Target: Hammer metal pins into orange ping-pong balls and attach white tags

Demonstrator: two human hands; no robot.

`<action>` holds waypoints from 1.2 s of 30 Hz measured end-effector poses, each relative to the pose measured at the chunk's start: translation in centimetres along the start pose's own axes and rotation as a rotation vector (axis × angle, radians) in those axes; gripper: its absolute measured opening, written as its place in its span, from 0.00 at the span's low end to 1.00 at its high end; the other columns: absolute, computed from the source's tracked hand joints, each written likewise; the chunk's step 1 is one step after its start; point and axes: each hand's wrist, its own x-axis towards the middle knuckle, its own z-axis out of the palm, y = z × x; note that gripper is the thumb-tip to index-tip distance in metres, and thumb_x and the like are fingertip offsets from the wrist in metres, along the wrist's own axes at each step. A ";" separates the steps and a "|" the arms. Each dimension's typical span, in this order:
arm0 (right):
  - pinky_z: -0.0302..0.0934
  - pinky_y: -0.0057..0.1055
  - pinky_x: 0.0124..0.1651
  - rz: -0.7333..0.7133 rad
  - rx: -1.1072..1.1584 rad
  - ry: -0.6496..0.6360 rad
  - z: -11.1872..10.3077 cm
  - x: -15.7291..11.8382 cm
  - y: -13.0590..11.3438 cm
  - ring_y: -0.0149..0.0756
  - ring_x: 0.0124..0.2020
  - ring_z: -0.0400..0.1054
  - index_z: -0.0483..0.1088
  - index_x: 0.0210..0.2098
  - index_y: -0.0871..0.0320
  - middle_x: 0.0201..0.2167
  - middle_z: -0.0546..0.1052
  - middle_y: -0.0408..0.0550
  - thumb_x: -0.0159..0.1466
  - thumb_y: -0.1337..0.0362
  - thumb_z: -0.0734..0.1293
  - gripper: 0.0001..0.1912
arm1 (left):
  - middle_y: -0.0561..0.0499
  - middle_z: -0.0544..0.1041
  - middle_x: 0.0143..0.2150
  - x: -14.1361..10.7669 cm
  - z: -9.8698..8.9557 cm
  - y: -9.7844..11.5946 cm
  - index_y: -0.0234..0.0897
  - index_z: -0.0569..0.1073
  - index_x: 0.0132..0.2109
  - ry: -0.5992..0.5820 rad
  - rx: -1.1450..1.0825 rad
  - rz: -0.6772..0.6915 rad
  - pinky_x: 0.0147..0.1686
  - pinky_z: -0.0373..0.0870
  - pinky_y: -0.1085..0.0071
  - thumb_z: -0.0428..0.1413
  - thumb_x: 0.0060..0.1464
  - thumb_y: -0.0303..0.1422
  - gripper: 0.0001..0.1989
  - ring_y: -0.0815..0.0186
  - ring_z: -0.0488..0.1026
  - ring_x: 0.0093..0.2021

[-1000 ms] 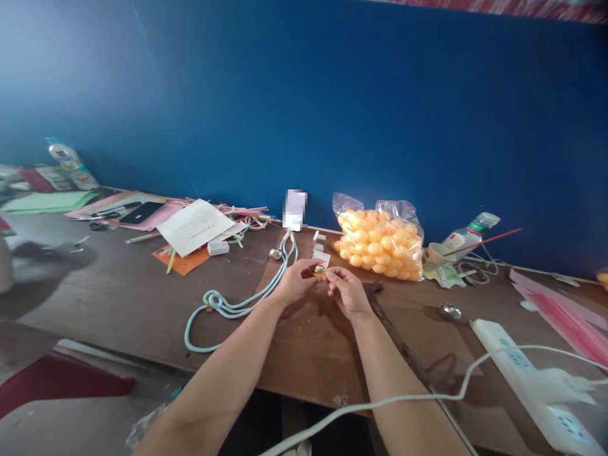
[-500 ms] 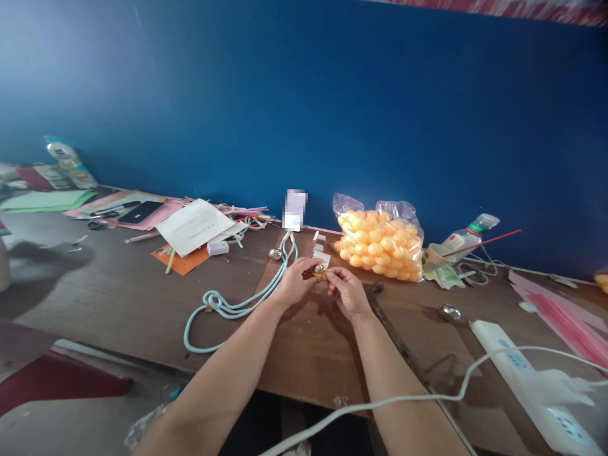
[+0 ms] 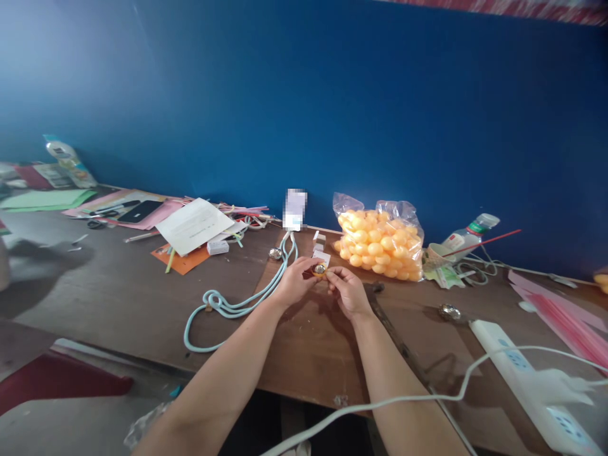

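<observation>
Left of the fingers lies a light-blue lanyard cord [image 3: 203, 350], unmoved. The left hand [image 3: 297, 283] keeps its fingers narrowed on a small silver piece with a yellow rim [image 3: 320, 269]; the right hand [image 3: 349, 294] pinches that rim's right edge. Over the last second both hands have barely shifted, suggesting fine, steady work. Beyond the right fingers sits a clear bag of orange balls [image 3: 380, 246].

The person's bare left forearm [image 3: 228, 367] and right forearm [image 3: 401, 380] slant forward and converge, the left hand [image 3: 298, 282] curving its thumb and fingers inward and, just beside it, the right hand [image 3: 349, 294] bringing thumb and forefinger into a pinch, remaining fingers curled beneath.
</observation>
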 end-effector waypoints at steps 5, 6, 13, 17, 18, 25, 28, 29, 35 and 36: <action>0.57 0.24 0.23 -0.036 -0.061 -0.011 -0.3 0.2 0.3 0.25 0.20 0.59 0.72 0.29 0.57 0.24 0.74 0.41 0.49 0.56 0.75 0.14 | 0.45 0.73 0.44 0.0 0.0 -0.1 0.37 0.74 0.49 -0.012 -0.009 -0.002 0.43 0.72 0.67 0.60 0.49 0.26 0.18 0.64 0.73 0.43; 0.58 0.25 0.23 -0.040 -0.069 -0.011 -0.3 0.2 0.4 0.25 0.20 0.59 0.72 0.29 0.57 0.25 0.75 0.41 0.49 0.55 0.75 0.14 | 0.45 0.73 0.44 0.0 0.0 -0.1 0.37 0.74 0.49 -0.008 -0.010 -0.005 0.43 0.72 0.67 0.60 0.49 0.26 0.18 0.64 0.73 0.43; 0.56 0.25 0.22 -0.028 -0.049 -0.003 -0.1 0.0 0.0 0.24 0.19 0.58 0.72 0.30 0.57 0.25 0.75 0.41 0.49 0.56 0.75 0.14 | 0.44 0.74 0.45 0.1 0.2 -0.5 0.36 0.74 0.49 -0.002 -0.148 -0.112 0.43 0.72 0.68 0.62 0.47 0.29 0.20 0.64 0.73 0.42; 0.55 0.24 0.22 -0.018 -0.019 -0.016 0.1 -0.2 -0.2 0.24 0.19 0.57 0.72 0.29 0.57 0.25 0.75 0.42 0.49 0.57 0.75 0.13 | 0.43 0.75 0.47 0.1 0.3 -0.5 0.34 0.74 0.50 -0.010 -0.235 -0.195 0.44 0.71 0.68 0.64 0.46 0.29 0.21 0.64 0.74 0.42; 0.55 0.24 0.22 -0.018 -0.014 -0.018 0.1 -0.2 -0.2 0.24 0.19 0.57 0.72 0.28 0.57 0.25 0.75 0.42 0.49 0.57 0.75 0.13 | 0.43 0.75 0.47 0.1 0.3 -0.5 0.33 0.74 0.50 -0.014 -0.245 -0.210 0.43 0.71 0.68 0.64 0.45 0.29 0.22 0.64 0.74 0.42; 0.55 0.22 0.21 -0.020 0.003 -0.033 -0.1 0.0 0.0 0.23 0.19 0.58 0.73 0.29 0.57 0.25 0.75 0.42 0.50 0.58 0.75 0.12 | 0.43 0.75 0.48 0.1 0.2 -0.6 0.33 0.74 0.51 -0.034 -0.269 -0.233 0.43 0.71 0.67 0.64 0.45 0.30 0.23 0.64 0.74 0.41; 0.55 0.23 0.21 -0.017 0.005 -0.026 -0.1 -0.1 0.0 0.24 0.19 0.58 0.73 0.29 0.57 0.25 0.75 0.42 0.50 0.58 0.75 0.13 | 0.42 0.75 0.49 0.1 0.2 -0.5 0.33 0.74 0.51 -0.036 -0.268 -0.238 0.43 0.71 0.67 0.64 0.45 0.30 0.23 0.64 0.74 0.42; 0.54 0.23 0.21 -0.014 0.006 -0.024 0.0 -0.1 -0.1 0.24 0.19 0.58 0.73 0.29 0.57 0.25 0.75 0.42 0.49 0.57 0.76 0.13 | 0.42 0.75 0.49 0.1 0.2 -0.4 0.33 0.74 0.51 -0.035 -0.267 -0.240 0.43 0.71 0.67 0.64 0.45 0.30 0.23 0.64 0.74 0.42; 0.55 0.23 0.21 -0.010 0.005 -0.028 0.1 -0.2 -0.2 0.24 0.19 0.57 0.73 0.29 0.57 0.25 0.75 0.42 0.49 0.56 0.75 0.13 | 0.42 0.75 0.48 0.1 0.2 -0.3 0.33 0.74 0.50 -0.019 -0.260 -0.245 0.43 0.71 0.67 0.64 0.45 0.29 0.23 0.65 0.74 0.41; 0.56 0.23 0.21 -0.011 0.000 -0.028 0.1 -0.2 -0.2 0.24 0.19 0.57 0.73 0.29 0.56 0.25 0.75 0.42 0.49 0.56 0.75 0.13 | 0.42 0.75 0.48 0.1 0.2 -0.3 0.33 0.74 0.50 -0.018 -0.264 -0.245 0.43 0.71 0.67 0.64 0.45 0.29 0.23 0.65 0.74 0.41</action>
